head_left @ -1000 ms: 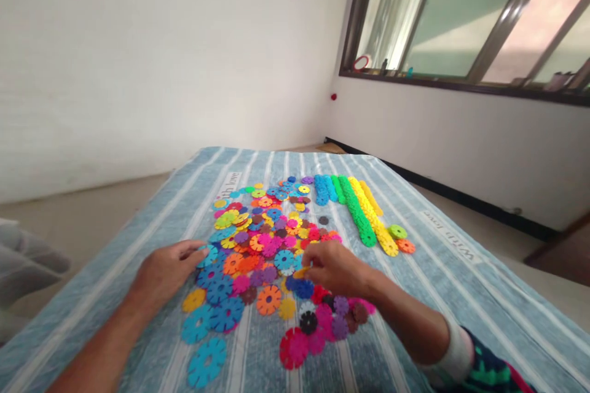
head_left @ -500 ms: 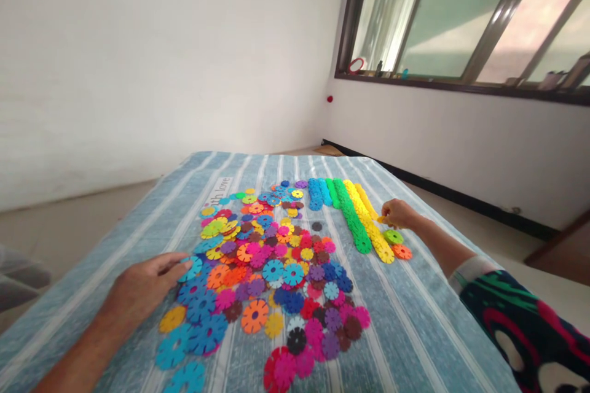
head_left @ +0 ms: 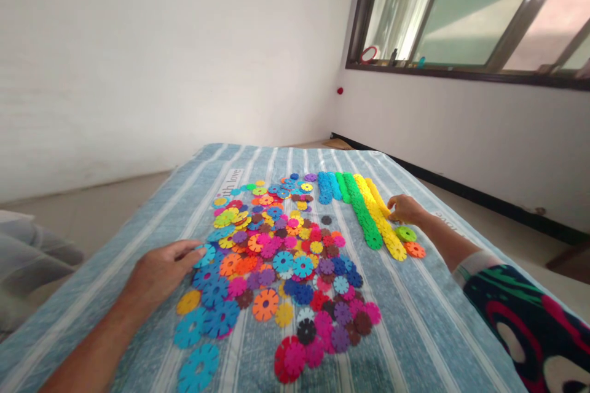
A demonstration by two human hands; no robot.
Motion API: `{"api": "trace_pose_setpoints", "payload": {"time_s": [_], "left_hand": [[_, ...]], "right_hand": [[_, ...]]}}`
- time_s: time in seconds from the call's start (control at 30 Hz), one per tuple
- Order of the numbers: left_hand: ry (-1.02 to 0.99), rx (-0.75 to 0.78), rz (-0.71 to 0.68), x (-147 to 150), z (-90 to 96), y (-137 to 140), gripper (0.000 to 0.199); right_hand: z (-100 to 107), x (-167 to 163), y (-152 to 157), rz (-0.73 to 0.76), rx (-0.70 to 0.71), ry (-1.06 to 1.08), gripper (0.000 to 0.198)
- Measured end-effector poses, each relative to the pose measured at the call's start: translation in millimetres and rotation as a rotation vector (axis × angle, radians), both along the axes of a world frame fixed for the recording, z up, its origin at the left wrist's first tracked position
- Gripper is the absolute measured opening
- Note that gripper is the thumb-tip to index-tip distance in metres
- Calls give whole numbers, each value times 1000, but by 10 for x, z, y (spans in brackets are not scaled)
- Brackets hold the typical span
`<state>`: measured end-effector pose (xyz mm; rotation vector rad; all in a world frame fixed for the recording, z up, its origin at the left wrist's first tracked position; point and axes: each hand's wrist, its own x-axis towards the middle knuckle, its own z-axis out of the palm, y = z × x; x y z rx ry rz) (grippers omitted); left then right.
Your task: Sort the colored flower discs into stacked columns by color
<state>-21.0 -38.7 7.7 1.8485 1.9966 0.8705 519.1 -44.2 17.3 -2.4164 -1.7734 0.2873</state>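
Yellow-orange at right: got a row of flat notched discs overlapped on striped cloth, just right of longer yellow row, long axis running away, near end angled right; have right hand reaching, fingers bunched there, can't tell if gripping; have left hand low, fingers slightly parted, touching light-blue disc, grip unclear

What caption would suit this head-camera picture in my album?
Left hand at the loose coloured discs, right hand at the shorter yellow row, above a striped blue cloth.
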Motion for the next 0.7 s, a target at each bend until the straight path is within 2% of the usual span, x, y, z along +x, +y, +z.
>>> {"api": "trace_pose_setpoints", "payload": {"time_s": [0.17, 0.5, 0.6, 0.7], "left_hand": [[-10, -77, -84, 41, -34, -85, 48], [-55, -61, -110, 40, -92, -94, 45], [-43, -47, -110, 43, -75, -96, 44], [-24, -47, -111, 55, -55, -109, 44]], "right_hand": [[-71, 77, -36, 51, 28, -77, 24], [-203, 148, -17, 77, 96, -197, 31], [-171, 137, -47, 61, 110, -221, 33], [-42, 62, -105, 21, 131, -247, 31]]}}
